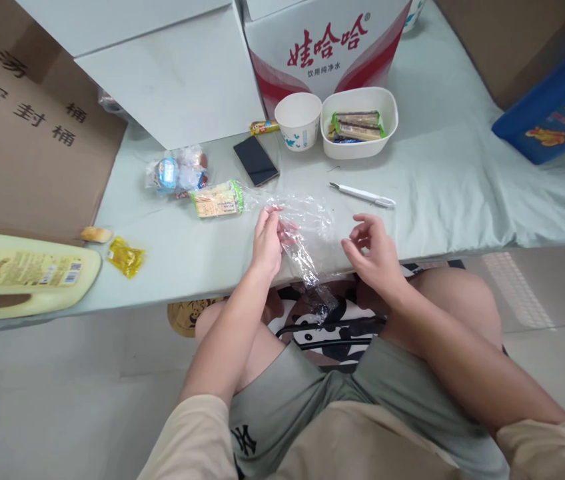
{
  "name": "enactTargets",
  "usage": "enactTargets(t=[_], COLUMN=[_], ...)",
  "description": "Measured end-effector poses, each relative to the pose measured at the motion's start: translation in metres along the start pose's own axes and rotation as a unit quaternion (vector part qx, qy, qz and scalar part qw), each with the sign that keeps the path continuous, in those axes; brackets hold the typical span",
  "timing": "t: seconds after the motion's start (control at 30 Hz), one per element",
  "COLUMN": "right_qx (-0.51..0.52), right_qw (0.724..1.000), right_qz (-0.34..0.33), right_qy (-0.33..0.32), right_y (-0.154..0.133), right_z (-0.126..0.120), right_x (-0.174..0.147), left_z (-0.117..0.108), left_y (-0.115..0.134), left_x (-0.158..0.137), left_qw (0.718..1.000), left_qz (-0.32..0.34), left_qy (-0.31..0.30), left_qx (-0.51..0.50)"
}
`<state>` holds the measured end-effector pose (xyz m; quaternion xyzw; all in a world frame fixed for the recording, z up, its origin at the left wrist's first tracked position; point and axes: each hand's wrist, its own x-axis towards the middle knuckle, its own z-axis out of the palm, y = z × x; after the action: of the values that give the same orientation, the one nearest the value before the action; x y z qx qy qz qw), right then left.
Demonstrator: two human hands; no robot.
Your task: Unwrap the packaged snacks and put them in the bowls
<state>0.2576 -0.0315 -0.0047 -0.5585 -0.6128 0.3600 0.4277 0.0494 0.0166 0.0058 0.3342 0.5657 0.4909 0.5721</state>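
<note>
My left hand (pixel 267 243) is closed on a clear plastic bag (pixel 305 257), which hangs over the table's front edge and spreads out behind the fingers. To the right of the bag, my right hand (pixel 375 253) is raised with curled, parted fingers and nothing visible in them. Left of my left hand lies a pack of wrapped snack bars (pixel 218 200) with green ends. Beyond my right hand rests a white pen-like cutter (pixel 362 195). A dark phone (pixel 256 161) lies behind the bag.
A paper cup (pixel 298 123) and a white tub (pixel 360 150) of wrapped bars stand before a white carton (pixel 312 57). Several wrapped snacks (pixel 177 172), a yellow wrapper (pixel 126 257) and a pale yellow jug (pixel 32 267) lie leftward. A blue container (pixel 552 100) stands at right.
</note>
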Motion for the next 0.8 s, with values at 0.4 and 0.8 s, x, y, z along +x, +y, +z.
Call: enactTargets(t=[0.4,0.8], right_qx=[-0.015,0.422], right_qw=[0.997,0.867], right_qz=[-0.031,0.195], right_qy=[-0.065,-0.181], right_y=[-0.006,-0.009], right_z=[0.001,-0.003], right_x=[-0.004,-0.003], left_z=[0.003,0.002], left_y=[0.004,0.002], left_x=[-0.011,-0.013], left_qw=[0.997,0.988], left_qz=[0.026,0.044], left_qy=[-0.067,-0.139], left_qx=[-0.02,-0.056])
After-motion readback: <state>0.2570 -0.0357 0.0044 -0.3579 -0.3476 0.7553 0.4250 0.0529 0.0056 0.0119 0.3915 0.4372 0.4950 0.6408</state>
